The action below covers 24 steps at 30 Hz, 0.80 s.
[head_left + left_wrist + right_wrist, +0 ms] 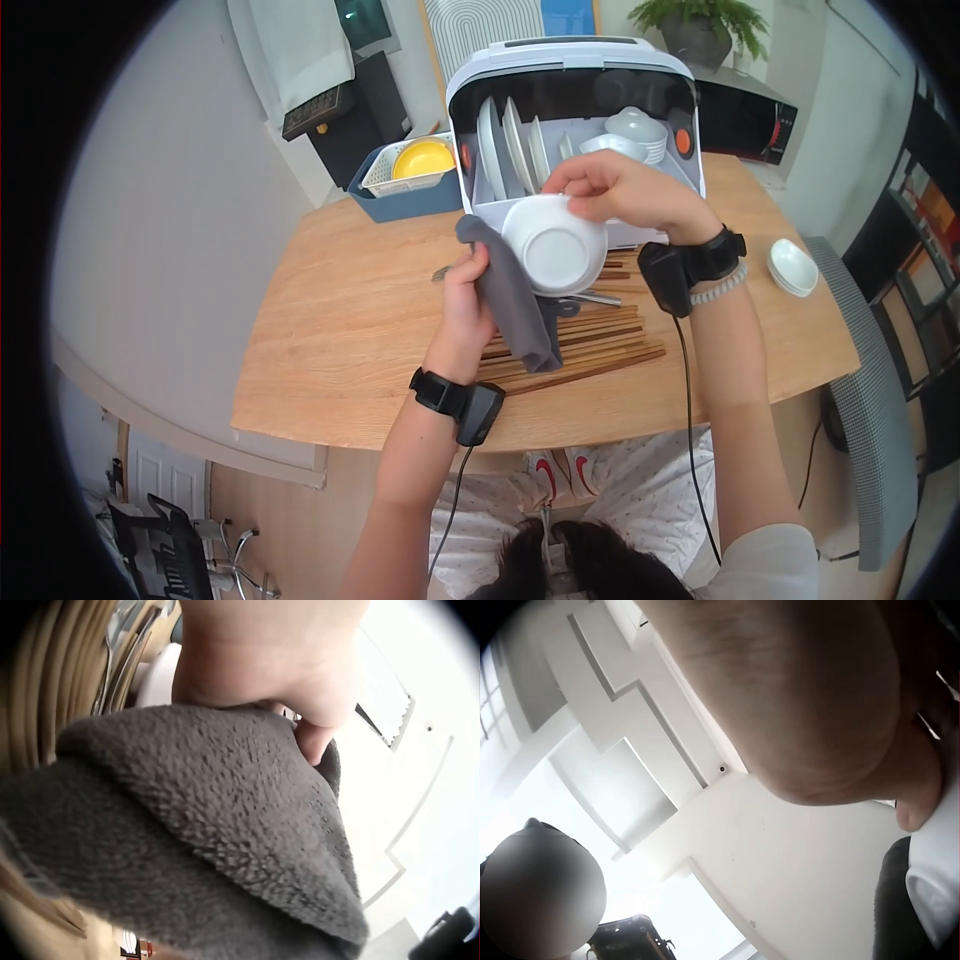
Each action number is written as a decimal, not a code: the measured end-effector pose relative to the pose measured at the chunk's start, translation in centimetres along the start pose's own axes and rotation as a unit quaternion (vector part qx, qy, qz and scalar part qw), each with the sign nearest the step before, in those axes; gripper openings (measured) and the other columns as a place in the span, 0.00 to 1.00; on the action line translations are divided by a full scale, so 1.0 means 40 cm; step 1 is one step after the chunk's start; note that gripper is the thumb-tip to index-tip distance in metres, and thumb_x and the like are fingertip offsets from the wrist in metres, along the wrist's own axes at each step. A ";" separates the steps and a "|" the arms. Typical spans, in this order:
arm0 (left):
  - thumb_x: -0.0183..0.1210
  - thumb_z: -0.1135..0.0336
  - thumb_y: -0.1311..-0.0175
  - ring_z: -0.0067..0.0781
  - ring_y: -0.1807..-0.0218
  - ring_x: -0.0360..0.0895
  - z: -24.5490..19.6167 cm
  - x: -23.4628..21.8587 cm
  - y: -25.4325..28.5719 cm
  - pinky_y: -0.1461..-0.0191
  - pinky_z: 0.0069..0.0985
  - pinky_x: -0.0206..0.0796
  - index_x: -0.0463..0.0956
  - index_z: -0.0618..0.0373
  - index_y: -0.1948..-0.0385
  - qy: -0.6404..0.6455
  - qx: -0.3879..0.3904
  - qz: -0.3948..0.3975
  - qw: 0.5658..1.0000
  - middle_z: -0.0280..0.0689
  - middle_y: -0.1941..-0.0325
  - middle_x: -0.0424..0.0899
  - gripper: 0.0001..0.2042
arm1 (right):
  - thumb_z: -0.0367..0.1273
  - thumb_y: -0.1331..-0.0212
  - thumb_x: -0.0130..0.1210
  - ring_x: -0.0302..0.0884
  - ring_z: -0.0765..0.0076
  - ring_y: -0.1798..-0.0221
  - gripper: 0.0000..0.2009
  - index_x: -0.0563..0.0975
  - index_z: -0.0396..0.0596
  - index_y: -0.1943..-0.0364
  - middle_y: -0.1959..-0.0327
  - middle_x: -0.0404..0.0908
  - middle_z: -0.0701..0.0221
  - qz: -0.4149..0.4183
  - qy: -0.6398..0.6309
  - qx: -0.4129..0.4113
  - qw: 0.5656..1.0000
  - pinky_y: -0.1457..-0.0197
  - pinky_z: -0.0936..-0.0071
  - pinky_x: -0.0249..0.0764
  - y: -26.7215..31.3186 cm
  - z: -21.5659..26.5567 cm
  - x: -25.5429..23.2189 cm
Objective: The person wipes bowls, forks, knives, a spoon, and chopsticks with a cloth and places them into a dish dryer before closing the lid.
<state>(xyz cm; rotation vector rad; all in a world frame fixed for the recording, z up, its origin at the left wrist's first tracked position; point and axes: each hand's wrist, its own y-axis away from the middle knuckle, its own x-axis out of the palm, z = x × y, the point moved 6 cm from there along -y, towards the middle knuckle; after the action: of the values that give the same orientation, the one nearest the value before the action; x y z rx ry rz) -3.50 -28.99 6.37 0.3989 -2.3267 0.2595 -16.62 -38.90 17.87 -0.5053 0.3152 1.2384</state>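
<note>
A white bowl (556, 246), its underside facing the head camera, is pinched at the rim by my right hand (640, 192). My left hand (468, 300) holds a grey cloth (515, 300) against the bowl's left side. In the left wrist view the folded cloth (210, 825) fills much of the picture and hides most of the fingers. The right wrist view catches only an edge of the bowl (937, 862), beside the right thumb. Wooden chopsticks (600, 350) lie spread on the table beneath the hands, and some metal cutlery (598, 298) lies partly under the cloth.
Behind the hands stands an open white dish cabinet (575, 60) with upright plates (515, 145) and stacked bowls (640, 135). To its left is a blue bin (405, 205) bearing a white basket and a yellow bowl (424, 158). Small white bowls (793, 268) sit at the table's right edge.
</note>
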 end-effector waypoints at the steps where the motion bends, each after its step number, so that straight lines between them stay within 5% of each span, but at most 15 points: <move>1: 0.48 0.55 0.38 0.36 0.58 0.73 -0.002 -0.019 -0.003 0.52 0.32 0.65 0.69 0.57 0.58 0.023 -0.003 -0.041 0.999 0.39 0.59 0.76 0.15 | 0.23 0.49 0.50 0.70 0.83 0.66 0.12 0.73 0.40 0.58 0.68 0.78 0.75 -0.036 -0.019 -0.031 0.999 0.61 0.83 0.65 0.009 0.013 -0.035; 2: 0.48 0.55 0.38 0.36 0.58 0.73 -0.010 -0.036 -0.007 0.52 0.32 0.65 0.69 0.57 0.58 0.025 -0.004 -0.040 0.999 0.39 0.59 0.76 0.15 | 0.23 0.49 0.50 0.70 0.83 0.66 0.12 0.73 0.40 0.58 0.68 0.78 0.75 -0.036 -0.017 -0.029 0.999 0.61 0.83 0.65 0.017 0.008 -0.057; 4: 0.46 0.54 0.36 0.35 0.61 0.73 -0.028 -0.057 -0.017 0.54 0.31 0.64 0.71 0.56 0.62 0.063 0.012 0.017 0.998 0.38 0.64 0.76 0.15 | 0.27 0.50 0.53 0.68 0.81 0.68 0.10 0.75 0.40 0.62 0.73 0.77 0.75 -0.239 -0.056 -0.065 0.967 0.62 0.80 0.65 0.045 0.004 -0.157; 5: 0.46 0.55 0.36 0.35 0.62 0.73 -0.035 -0.051 -0.011 0.55 0.32 0.64 0.71 0.56 0.64 0.065 0.025 -0.042 0.997 0.38 0.67 0.77 0.14 | 0.27 0.50 0.53 0.68 0.81 0.68 0.10 0.75 0.40 0.62 0.73 0.77 0.75 -0.239 -0.056 -0.064 0.967 0.62 0.80 0.65 0.036 -0.012 -0.176; 7: 0.47 0.54 0.37 0.36 0.61 0.73 -0.024 -0.064 -0.022 0.54 0.33 0.65 0.71 0.57 0.63 0.062 0.024 -0.060 0.996 0.39 0.66 0.76 0.15 | 0.28 0.51 0.54 0.69 0.76 0.68 0.09 0.77 0.44 0.65 0.74 0.77 0.75 -0.428 0.051 -0.158 0.888 0.64 0.76 0.66 0.052 -0.034 -0.237; 8: 0.48 0.53 0.38 0.38 0.60 0.72 -0.019 -0.071 -0.023 0.53 0.34 0.65 0.70 0.58 0.63 0.059 0.023 -0.077 0.995 0.39 0.65 0.76 0.16 | 0.28 0.51 0.54 0.69 0.76 0.68 0.09 0.77 0.44 0.65 0.74 0.77 0.75 -0.427 0.050 -0.157 0.889 0.64 0.76 0.66 0.043 -0.055 -0.231; 10: 0.47 0.53 0.37 0.37 0.61 0.73 -0.008 -0.061 -0.020 0.54 0.34 0.65 0.70 0.58 0.64 0.052 0.009 -0.078 0.996 0.39 0.66 0.76 0.15 | 0.28 0.53 0.55 0.70 0.67 0.67 0.07 0.79 0.48 0.68 0.74 0.77 0.72 -0.515 0.343 -0.157 0.770 0.65 0.70 0.68 0.046 -0.054 -0.209; 11: 0.45 0.54 0.36 0.36 0.62 0.73 -0.004 -0.054 -0.017 0.55 0.33 0.65 0.71 0.57 0.65 0.046 -0.005 -0.079 0.996 0.38 0.68 0.76 0.15 | 0.26 0.56 0.55 0.69 0.60 0.65 0.07 0.81 0.51 0.71 0.73 0.77 0.70 -0.519 0.391 -0.151 0.745 0.63 0.67 0.69 0.038 -0.070 -0.197; 14: 0.45 0.53 0.36 0.36 0.62 0.73 0.000 -0.044 -0.011 0.55 0.33 0.64 0.71 0.57 0.66 0.032 -0.015 -0.069 0.997 0.38 0.68 0.76 0.15 | 0.26 0.57 0.54 0.69 0.60 0.65 0.08 0.81 0.51 0.71 0.73 0.77 0.72 -0.496 0.452 -0.120 0.731 0.62 0.67 0.69 0.011 -0.158 -0.177; 21: 0.46 0.52 0.37 0.36 0.62 0.73 -0.002 -0.051 -0.013 0.55 0.33 0.64 0.71 0.57 0.66 0.030 -0.010 -0.080 0.996 0.38 0.67 0.76 0.16 | 0.22 0.54 0.50 0.68 0.54 0.61 0.11 0.79 0.44 0.65 0.69 0.77 0.63 -0.428 0.466 -0.074 0.771 0.56 0.65 0.67 -0.036 -0.223 -0.142; 24: 0.46 0.53 0.37 0.36 0.62 0.73 -0.001 -0.056 -0.017 0.55 0.33 0.64 0.71 0.57 0.66 0.034 -0.018 -0.083 0.996 0.38 0.67 0.76 0.16 | 0.21 0.58 0.49 0.69 0.51 0.60 0.15 0.79 0.43 0.63 0.68 0.78 0.58 -0.449 0.424 -0.118 0.778 0.55 0.65 0.68 -0.036 -0.210 -0.142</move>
<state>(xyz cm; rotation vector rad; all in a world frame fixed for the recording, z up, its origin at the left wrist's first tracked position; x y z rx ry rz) -1.73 -29.14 4.86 0.5529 -2.2138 0.1481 -16.64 -48.29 13.80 -1.2600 0.5826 0.0338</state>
